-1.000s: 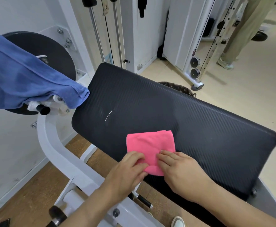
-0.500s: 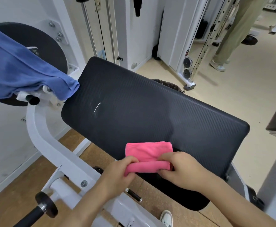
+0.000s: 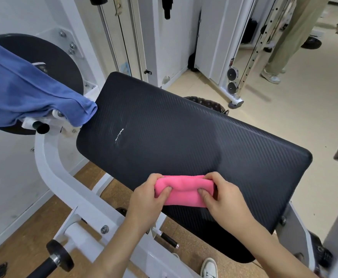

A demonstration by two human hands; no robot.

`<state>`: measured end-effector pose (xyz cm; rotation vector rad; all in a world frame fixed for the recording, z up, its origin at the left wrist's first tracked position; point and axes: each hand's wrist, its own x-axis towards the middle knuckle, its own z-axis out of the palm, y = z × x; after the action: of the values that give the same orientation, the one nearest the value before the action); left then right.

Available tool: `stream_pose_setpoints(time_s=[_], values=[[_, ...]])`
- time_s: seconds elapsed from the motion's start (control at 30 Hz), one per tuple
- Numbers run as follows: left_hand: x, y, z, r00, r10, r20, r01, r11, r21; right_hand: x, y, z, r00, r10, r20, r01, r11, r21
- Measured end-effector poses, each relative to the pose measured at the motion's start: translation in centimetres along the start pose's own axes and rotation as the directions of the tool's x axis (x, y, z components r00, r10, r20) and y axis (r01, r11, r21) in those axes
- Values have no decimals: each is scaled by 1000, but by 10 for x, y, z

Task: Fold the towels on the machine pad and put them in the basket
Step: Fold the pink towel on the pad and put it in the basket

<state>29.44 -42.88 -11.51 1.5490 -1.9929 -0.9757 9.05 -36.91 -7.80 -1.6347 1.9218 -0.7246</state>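
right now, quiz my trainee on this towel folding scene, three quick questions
1. True or false: the left hand and right hand both grip the pink towel at the machine pad's near edge.
2. Fill in: the basket peeks out behind the pad's ____ edge.
3. The blue towel is: A) folded on the pad, B) draped over the black disc left of the pad, C) in the basket.

Key: 1 true; 2 far; 3 B.
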Motion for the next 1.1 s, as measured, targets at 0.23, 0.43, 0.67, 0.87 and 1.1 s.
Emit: stream_pose_setpoints(time_s=[0.23, 0.43, 0.67, 0.87, 1.1], values=[[5, 13, 6, 988, -71, -137, 81, 994, 72, 1, -2, 11, 932, -239, -273, 140, 931, -337], [4, 17, 11, 960, 97, -264, -26, 966, 259, 9, 2, 8, 788, -608, 95, 532, 596, -601], [-5, -4, 23, 699, 698, -155, -553, 665, 502, 8, -6, 5, 861, -468, 196, 467, 581, -667], [-5, -31, 24, 760, 649, -6, -555, 655, 513, 9, -9, 6, 851, -488, 197, 476, 554, -683], [11, -14, 17, 776, 628, -60, -533, 704, 470, 18, -11, 3, 920, -337, 198, 378, 636, -673]])
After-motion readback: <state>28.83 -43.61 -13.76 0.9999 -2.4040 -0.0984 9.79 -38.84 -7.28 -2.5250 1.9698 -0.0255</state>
